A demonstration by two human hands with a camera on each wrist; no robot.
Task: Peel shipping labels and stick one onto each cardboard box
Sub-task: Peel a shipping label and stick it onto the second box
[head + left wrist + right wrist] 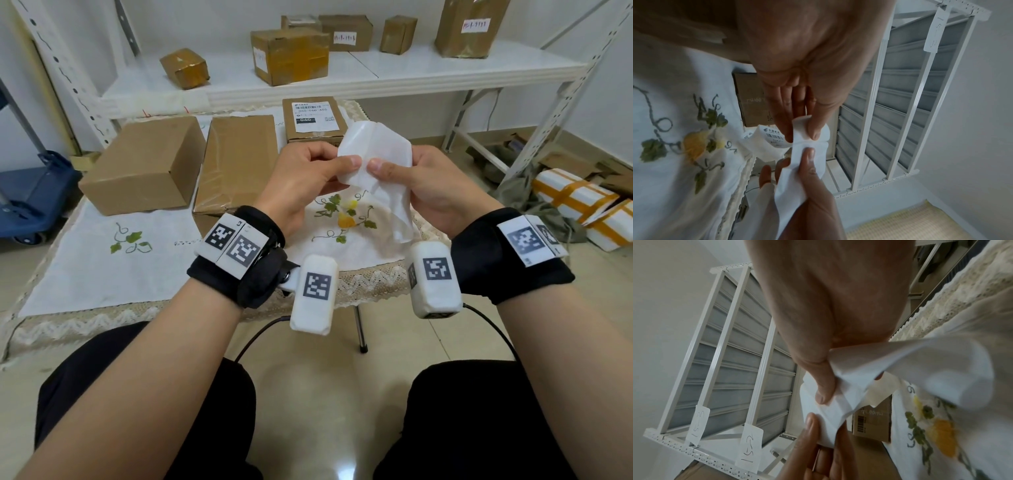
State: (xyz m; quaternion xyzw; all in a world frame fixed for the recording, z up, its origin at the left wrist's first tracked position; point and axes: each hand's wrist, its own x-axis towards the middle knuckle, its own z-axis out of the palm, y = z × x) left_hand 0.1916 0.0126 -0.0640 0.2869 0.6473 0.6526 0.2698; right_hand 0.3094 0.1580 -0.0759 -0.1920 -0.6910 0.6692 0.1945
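Note:
Both hands hold a white strip of label sheets (375, 150) in the air over the table's middle. My left hand (347, 163) pinches its near left edge between thumb and fingers. My right hand (378, 168) pinches it just beside, and the strip's tail hangs down past that palm. In the left wrist view the left hand (800, 133) grips the strip (807, 147), whose printed side (770, 134) curls away. The right wrist view has the right thumb (824, 392) pressed on the strip (838, 415). Three cardboard boxes stand on the table: a large plain one (144, 164), a flat taped one (239, 161), and a small one (313, 135) bearing a label.
An embroidered white cloth (113, 267) covers the table. A white shelf (342, 78) behind it carries several taped boxes, some with labels. A blue trolley (30, 195) stands at the left. White foam boxes with orange tape (579, 202) lie on the floor at the right.

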